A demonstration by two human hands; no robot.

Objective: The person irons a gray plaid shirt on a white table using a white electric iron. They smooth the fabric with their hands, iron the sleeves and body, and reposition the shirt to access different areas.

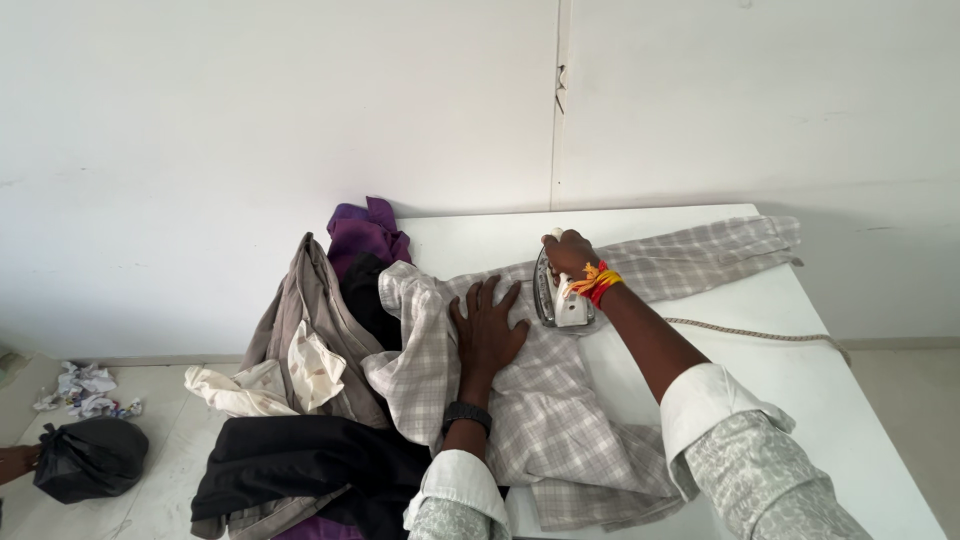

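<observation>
Left hand (488,330) lay flat on the checked shirt (560,400), fingers near the iron (560,290) gripped by the right hand (568,252), so they risked a burn.

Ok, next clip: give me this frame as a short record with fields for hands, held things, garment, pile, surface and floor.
left hand: flat, fingers spread, pressing on the shirt
right hand: gripping the iron by its handle
iron: standing on the shirt, cord trailing off to the right
shirt: pale checked, spread over the table, one sleeve stretched toward the wall
pile: purple, grey, cream and black clothes at the table's left
floor: black bag and crumpled paper at the left
</observation>
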